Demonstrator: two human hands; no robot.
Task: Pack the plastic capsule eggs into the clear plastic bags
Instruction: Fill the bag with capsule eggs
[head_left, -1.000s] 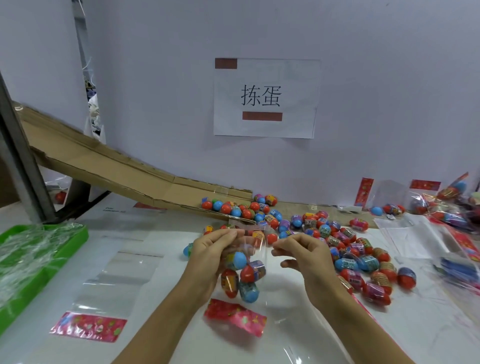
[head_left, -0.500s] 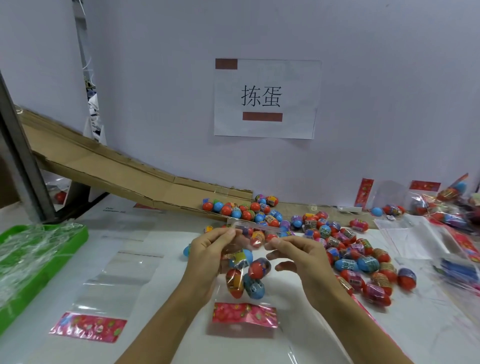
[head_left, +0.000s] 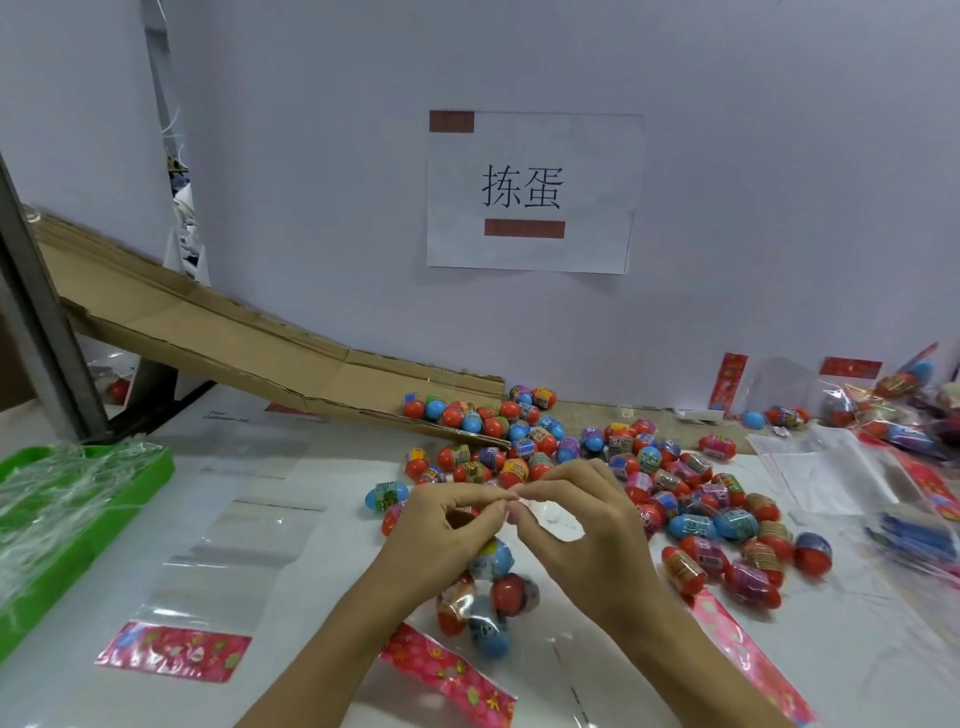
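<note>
White tabletop (head_left: 270, 691) is backed by a pale wall bearing a paper sign (head_left: 532, 191), with a cardboard ramp (head_left: 218, 332) sloping down to a heap of loose capsule eggs (head_left: 613, 467) spread across the middle and right. Near the front, the top edge of a clear plastic bag (head_left: 483, 597) holding several eggs is pinched between the fingertips of the left hand (head_left: 447, 540) and the right hand (head_left: 587, 535), both closed on it; an empty bag with a red patterned strip (head_left: 208, 582) is laid flat at the left, beside a green tray (head_left: 130, 499)
</note>
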